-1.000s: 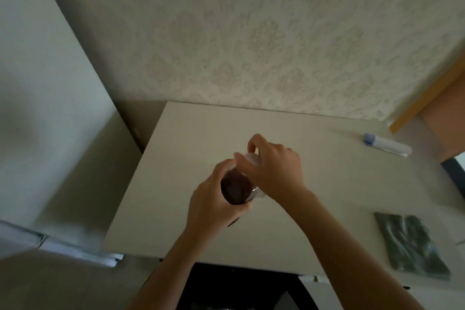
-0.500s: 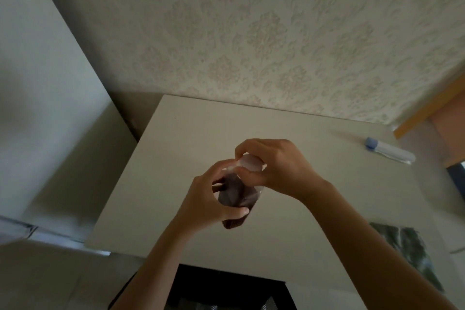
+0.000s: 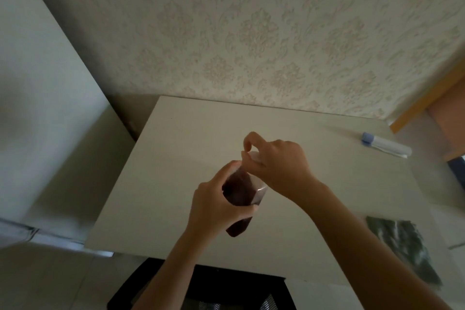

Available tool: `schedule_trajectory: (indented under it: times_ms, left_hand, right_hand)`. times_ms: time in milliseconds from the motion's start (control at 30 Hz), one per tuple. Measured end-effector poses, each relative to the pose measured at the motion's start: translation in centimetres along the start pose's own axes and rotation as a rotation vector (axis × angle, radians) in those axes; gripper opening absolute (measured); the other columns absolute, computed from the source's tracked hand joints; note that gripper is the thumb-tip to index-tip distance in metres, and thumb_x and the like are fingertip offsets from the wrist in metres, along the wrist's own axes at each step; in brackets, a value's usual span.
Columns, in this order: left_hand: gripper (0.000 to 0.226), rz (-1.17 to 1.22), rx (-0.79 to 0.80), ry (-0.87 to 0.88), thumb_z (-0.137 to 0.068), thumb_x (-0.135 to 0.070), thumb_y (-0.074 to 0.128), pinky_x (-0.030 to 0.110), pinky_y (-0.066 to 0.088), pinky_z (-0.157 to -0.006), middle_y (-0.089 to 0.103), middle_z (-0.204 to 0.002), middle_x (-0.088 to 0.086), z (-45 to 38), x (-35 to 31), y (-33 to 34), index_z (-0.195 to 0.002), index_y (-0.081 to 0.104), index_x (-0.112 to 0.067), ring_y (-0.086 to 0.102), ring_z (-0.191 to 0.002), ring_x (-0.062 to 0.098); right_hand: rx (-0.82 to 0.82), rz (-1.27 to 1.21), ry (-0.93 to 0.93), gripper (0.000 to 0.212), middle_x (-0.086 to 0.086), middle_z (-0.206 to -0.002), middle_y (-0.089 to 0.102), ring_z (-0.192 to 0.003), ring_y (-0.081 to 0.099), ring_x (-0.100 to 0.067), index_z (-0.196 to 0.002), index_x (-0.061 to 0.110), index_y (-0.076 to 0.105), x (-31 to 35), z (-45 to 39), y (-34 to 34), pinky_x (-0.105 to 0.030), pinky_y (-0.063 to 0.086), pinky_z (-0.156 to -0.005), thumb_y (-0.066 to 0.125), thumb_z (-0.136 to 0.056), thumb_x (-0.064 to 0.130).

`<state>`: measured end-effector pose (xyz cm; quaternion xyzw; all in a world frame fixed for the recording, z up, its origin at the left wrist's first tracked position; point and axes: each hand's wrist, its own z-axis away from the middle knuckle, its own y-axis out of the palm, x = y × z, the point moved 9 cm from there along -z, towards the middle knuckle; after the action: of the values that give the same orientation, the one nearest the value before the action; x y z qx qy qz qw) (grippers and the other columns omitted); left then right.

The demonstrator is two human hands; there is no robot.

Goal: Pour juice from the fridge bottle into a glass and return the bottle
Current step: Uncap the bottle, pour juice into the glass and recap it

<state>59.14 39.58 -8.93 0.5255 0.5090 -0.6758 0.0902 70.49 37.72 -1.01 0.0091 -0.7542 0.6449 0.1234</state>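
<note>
A clear bottle of dark red juice (image 3: 241, 190) is held over the middle of the white table (image 3: 176, 158). My left hand (image 3: 216, 206) wraps around the bottle's body from the left. My right hand (image 3: 276, 163) pinches the white cap (image 3: 254, 157) at the bottle's top with thumb and fingers. The bottle leans slightly, its top pointing away from me. No glass shows in this view.
A white tube with a blue cap (image 3: 385, 148) lies at the table's far right. A green patterned cloth (image 3: 402, 246) lies near the right front edge. The white fridge side (image 3: 37, 108) stands at the left; a dark chair (image 3: 201, 292) is below the table's front edge.
My right hand's fingers have shifted around the cap, as in turning it. The bottle now shows more of its body below my left hand. The view moved slightly.
</note>
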Motion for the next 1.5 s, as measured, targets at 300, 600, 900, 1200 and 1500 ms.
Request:
schedule_trajectory:
  times_ms: [300,600,900,1200,1500]
  left_hand:
    - [0.08,0.272,0.226,-0.006,-0.056,-0.02,0.089,0.034,0.056,-0.088,0.069,-0.11,-0.007,-0.2,2.0,-0.2,-0.126,0.052,-0.029,0.065,-0.104,0.012]
    - [0.081,0.105,0.144,0.037,-0.052,-0.033,0.086,0.023,0.054,-0.087,0.066,-0.103,-0.022,0.2,1.5,-1.1,-0.117,0.045,-0.057,0.063,-0.098,0.0]
    - [0.083,0.084,0.147,0.007,-0.052,-0.043,0.083,0.028,0.056,-0.087,0.064,-0.108,-0.022,0.6,3.6,-0.9,-0.126,0.044,-0.047,0.063,-0.1,0.003]
    - [0.076,0.13,0.09,-0.028,-0.054,-0.044,0.079,0.024,0.055,-0.085,0.061,-0.109,-0.029,0.5,6.4,-0.4,-0.121,0.045,-0.052,0.062,-0.102,0.001]
    - [0.079,0.099,0.099,-0.102,-0.05,-0.045,0.078,0.029,0.055,-0.087,0.065,-0.108,-0.018,0.5,9.6,-0.2,-0.122,0.045,-0.049,0.062,-0.1,0.0]
  right_hand:
    - [0.212,-0.383,-0.25,0.032,0.007,-0.103,0.06,-0.084,0.055,-0.008,-0.113,0.035,0.035,2.1,1.9,0.0,-0.018,0.047,-0.072,0.055,-0.089,0.039]
    - [0.106,-0.062,-0.141,0.059,0.015,-0.109,0.064,-0.08,0.057,-0.004,-0.121,0.04,0.047,1.1,1.7,-0.5,-0.027,0.046,-0.074,0.025,-0.079,0.075]
    - [0.074,-0.171,-0.17,0.039,0.012,-0.113,0.051,-0.075,0.056,-0.004,-0.117,0.037,0.049,0.5,2.2,1.8,-0.026,0.05,-0.065,0.036,-0.088,0.059]
    - [-0.239,-0.713,0.38,0.026,0.008,-0.092,0.066,-0.081,0.062,-0.01,-0.097,0.025,0.062,-8.2,4.6,9.7,-0.024,0.048,-0.064,0.073,-0.075,0.034]
    - [0.051,-0.591,0.793,0.042,0.002,-0.101,0.067,-0.097,0.058,-0.018,-0.104,0.031,0.062,-13.9,11.3,24.1,-0.032,0.046,-0.082,0.08,-0.066,0.026]
